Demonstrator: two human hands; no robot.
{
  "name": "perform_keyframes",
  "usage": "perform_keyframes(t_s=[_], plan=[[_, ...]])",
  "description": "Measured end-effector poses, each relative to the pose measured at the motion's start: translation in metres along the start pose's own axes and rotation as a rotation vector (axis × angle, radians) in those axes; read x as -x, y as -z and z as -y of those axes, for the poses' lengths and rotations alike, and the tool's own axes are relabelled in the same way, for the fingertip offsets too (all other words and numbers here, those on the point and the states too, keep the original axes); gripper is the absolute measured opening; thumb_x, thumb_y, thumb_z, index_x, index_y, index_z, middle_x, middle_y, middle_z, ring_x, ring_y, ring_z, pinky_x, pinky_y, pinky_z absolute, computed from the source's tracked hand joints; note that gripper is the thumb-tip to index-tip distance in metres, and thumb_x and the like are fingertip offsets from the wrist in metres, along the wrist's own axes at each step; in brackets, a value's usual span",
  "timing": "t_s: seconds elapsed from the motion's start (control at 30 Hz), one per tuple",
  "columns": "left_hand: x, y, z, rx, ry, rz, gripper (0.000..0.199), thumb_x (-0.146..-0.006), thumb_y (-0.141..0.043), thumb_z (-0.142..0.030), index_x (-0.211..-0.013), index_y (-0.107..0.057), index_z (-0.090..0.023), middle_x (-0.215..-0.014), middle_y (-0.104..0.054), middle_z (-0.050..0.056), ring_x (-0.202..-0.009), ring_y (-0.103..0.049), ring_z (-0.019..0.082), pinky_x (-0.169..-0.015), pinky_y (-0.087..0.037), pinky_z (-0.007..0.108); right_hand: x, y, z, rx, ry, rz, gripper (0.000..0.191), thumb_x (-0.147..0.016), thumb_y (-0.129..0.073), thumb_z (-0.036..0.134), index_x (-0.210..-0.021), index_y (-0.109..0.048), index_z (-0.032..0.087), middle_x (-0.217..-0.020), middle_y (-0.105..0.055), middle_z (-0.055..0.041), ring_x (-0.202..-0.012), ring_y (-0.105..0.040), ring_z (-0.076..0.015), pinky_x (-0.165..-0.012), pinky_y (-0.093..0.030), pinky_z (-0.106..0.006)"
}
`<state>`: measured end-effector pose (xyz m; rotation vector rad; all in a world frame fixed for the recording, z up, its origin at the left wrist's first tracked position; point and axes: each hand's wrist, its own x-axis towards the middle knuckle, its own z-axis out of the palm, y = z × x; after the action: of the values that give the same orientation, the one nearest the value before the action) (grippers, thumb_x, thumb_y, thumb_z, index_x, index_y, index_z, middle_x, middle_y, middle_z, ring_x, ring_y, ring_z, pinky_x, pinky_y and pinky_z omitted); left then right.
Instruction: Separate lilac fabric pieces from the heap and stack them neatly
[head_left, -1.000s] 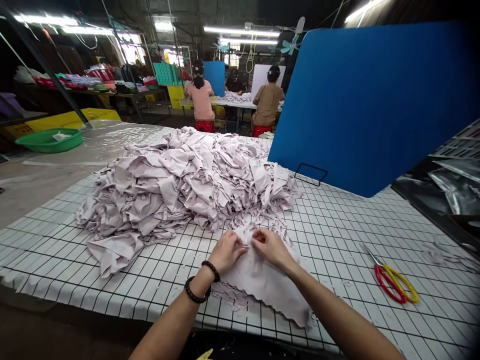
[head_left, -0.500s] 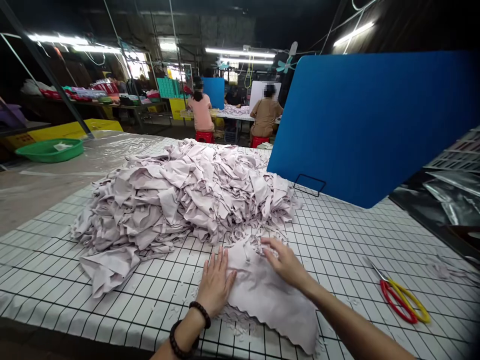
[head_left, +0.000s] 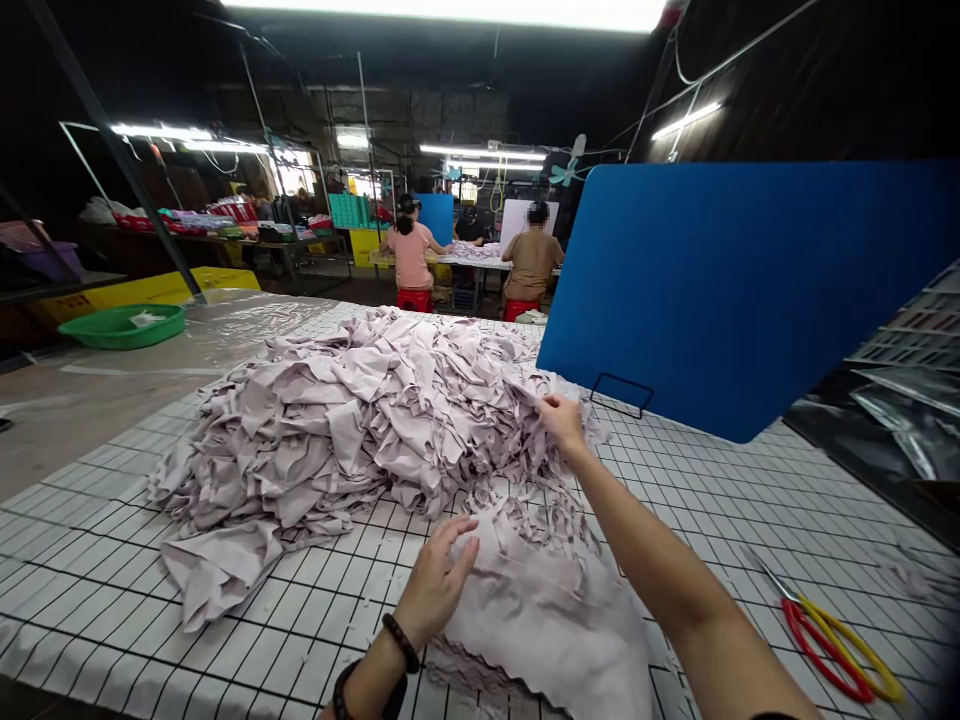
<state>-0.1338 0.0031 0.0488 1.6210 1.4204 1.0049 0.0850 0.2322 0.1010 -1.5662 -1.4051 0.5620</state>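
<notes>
A big heap of pale lilac fabric pieces lies across the grid-patterned table. At the heap's right edge, my right hand is closed, its fingertips pinching a fabric piece of the heap. In front of me lies a stack of fabric pieces with wavy edges, laid flatter than the heap. My left hand, wearing dark beaded bracelets, is at the left side of this stack with its fingers loosely curved and the thumb apart, holding nothing. Curled fabric scraps sit between stack and heap.
Scissors with red and yellow handles lie at the right. A large blue board leans in a black wire stand behind. A green basket stands at the far left. Several people sit at a table beyond.
My right hand has moved from the stack forward to the heap's right edge and pinched a fabric piece. My left hand has lifted its flat fingers into a curve. The view has tilted up.
</notes>
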Motion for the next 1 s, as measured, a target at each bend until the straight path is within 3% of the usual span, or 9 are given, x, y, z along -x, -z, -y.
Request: perform_keyframes(t_s=[0.1,0.2,0.3,0.37,0.5,0.6,0.67,0.87,1.0], plan=[[-0.023,-0.01,-0.009,0.334,0.09,0.07,0.04,-0.086,-0.049,-0.045,-0.114,-0.058,-0.018,-0.118,-0.059,0.012,-0.108,-0.056,0.023,-0.097,-0.043,0.04,0.017,0.045,-0.01,-0.414,-0.073,0.043,0.015,-0.067,-0.054,0.032,-0.072,-0.056,0.018,-0.064,-0.057,-0.0006,-0.056,-0.05,-0.0137,-0.049,-0.038,-0.024],[-0.051,-0.033,-0.023,0.617,0.203,0.189,0.052,-0.083,-0.055,-0.044,-0.127,-0.048,-0.016,-0.127,-0.053,0.016,-0.104,-0.059,0.021,-0.091,-0.046,0.037,0.04,0.081,-0.016,-0.661,-0.158,0.19,0.014,-0.066,-0.056,0.03,-0.074,-0.055,0.018,-0.068,-0.057,-0.0022,-0.06,-0.051,-0.0138,-0.049,-0.041,-0.023],[-0.077,-0.062,-0.039,0.618,0.129,0.216,0.075,-0.074,-0.068,-0.04,-0.137,-0.035,-0.02,-0.14,-0.037,0.017,-0.112,-0.052,0.024,-0.085,-0.048,0.033,0.059,0.1,-0.018,-0.723,-0.237,0.292,0.015,-0.07,-0.058,0.029,-0.079,-0.056,0.018,-0.073,-0.059,-0.0031,-0.063,-0.053,-0.0142,-0.054,-0.045,-0.025],[-0.091,-0.081,-0.048,0.55,0.057,0.207,0.078,-0.07,-0.072,-0.04,-0.136,-0.036,-0.021,-0.139,-0.039,0.016,-0.112,-0.051,0.025,-0.082,-0.048,0.031,0.067,0.104,-0.017,-0.751,-0.255,0.347,0.017,-0.072,-0.06,0.029,-0.083,-0.056,0.017,-0.075,-0.059,-0.0031,-0.064,-0.054,-0.0143,-0.058,-0.046,-0.027],[-0.111,-0.109,-0.054,0.473,-0.019,0.085,0.048,-0.073,-0.067,-0.041,-0.112,-0.058,-0.015,-0.104,-0.064,0.01,-0.09,-0.059,0.021,-0.079,-0.047,0.03,0.072,0.104,-0.014,-0.75,-0.209,0.412,0.024,-0.074,-0.063,0.034,-0.089,-0.055,0.017,-0.074,-0.059,-0.0014,-0.064,-0.055,-0.0131,-0.063,-0.046,-0.028],[-0.125,-0.108,-0.049,0.531,-0.014,-0.055,0.031,-0.078,-0.059,-0.04,-0.095,-0.063,-0.014,-0.087,-0.066,0.005,-0.081,-0.059,0.017,-0.077,-0.045,0.029,0.07,0.104,-0.013,-0.654,-0.131,0.381,0.029,-0.074,-0.063,0.041,-0.09,-0.055,0.018,-0.07,-0.057,0.0014,-0.058,-0.05,-0.0105,-0.058,-0.042,-0.025],[-0.133,-0.099,-0.046,0.599,0.0,-0.121,0.031,-0.079,-0.058,-0.04,-0.096,-0.061,-0.014,-0.086,-0.065,0.005,-0.081,-0.059,0.016,-0.077,-0.045,0.027,0.068,0.104,-0.013,-0.588,-0.084,0.371,0.031,-0.074,-0.063,0.044,-0.089,-0.054,0.019,-0.069,-0.055,0.0024,-0.056,-0.047,-0.0095,-0.054,-0.039,-0.022],[-0.143,-0.069,-0.039,0.665,0.107,-0.087,0.043,-0.081,-0.052,-0.05,-0.109,-0.048,-0.016,-0.082,-0.062,0.004,-0.069,-0.059,0.015,-0.067,-0.046,0.027,0.065,0.098,-0.014,-0.446,0.058,0.437,0.027,-0.078,-0.058,0.045,-0.082,-0.055,0.019,-0.075,-0.056,0.0008,-0.063,-0.048,-0.0114,-0.055,-0.038,-0.022],[-0.134,-0.065,-0.036,0.528,0.117,-0.058,0.065,-0.073,-0.062,-0.054,-0.122,-0.04,-0.016,-0.1,-0.06,0.011,-0.087,-0.06,0.021,-0.078,-0.045,0.032,0.063,0.086,-0.014,-0.372,0.086,0.413,0.027,-0.078,-0.056,0.047,-0.081,-0.055,0.02,-0.073,-0.056,0.0007,-0.064,-0.049,-0.0132,-0.056,-0.038,-0.024]])
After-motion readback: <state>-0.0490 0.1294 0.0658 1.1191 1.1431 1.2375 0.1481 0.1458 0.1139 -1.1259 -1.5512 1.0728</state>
